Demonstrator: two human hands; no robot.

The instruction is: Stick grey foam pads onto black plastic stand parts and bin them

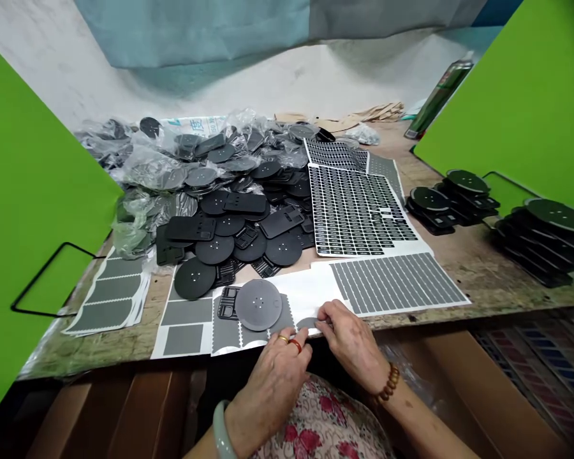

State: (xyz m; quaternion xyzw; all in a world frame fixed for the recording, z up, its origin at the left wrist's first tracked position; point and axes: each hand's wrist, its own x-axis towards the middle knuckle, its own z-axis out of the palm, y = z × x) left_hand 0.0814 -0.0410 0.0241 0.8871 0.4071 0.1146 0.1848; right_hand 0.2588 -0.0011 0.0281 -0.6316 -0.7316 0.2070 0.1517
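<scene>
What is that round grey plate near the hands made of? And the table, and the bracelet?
The round grey disc looks like matte moulded plastic, with small holes at its centre. The table seems to be worn wood or board, rough and mottled. The bangle on the left wrist looks like smooth pale green stone or glass; I cannot tell which.
</scene>
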